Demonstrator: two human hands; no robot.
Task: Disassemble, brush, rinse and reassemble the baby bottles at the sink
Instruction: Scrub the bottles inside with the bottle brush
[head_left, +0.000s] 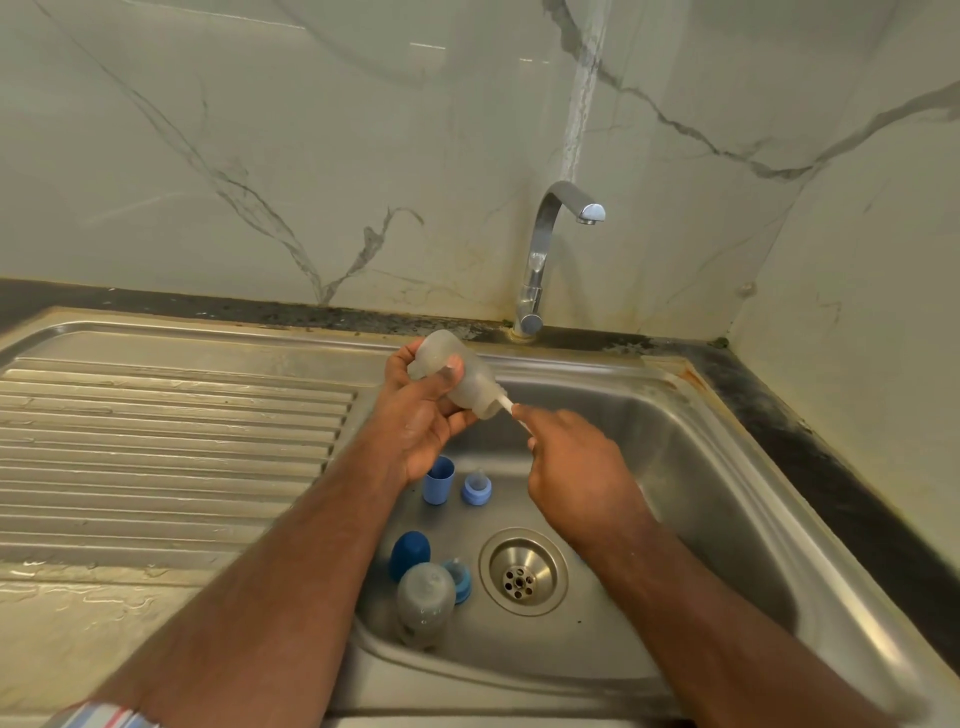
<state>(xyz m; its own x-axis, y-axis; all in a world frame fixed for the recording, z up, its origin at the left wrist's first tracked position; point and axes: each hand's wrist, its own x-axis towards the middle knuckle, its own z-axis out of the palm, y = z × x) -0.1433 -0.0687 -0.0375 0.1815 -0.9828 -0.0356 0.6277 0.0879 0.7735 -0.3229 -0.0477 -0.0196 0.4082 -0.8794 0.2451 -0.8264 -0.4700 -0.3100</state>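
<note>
My left hand grips the bottle above the drain, my right hand pinches the brush (head buried inside), and wet plastic could slip if I shove hard.

We see soft, even, slightly greenish light with faint shadows. Glare streaks the steel sink; the right hand blurs, and edges bow.

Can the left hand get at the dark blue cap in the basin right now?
Probably not yet: the left hand grips the bottle while the right hand works the brush handle in it. The dark blue cap itself lies uncovered below.
</note>
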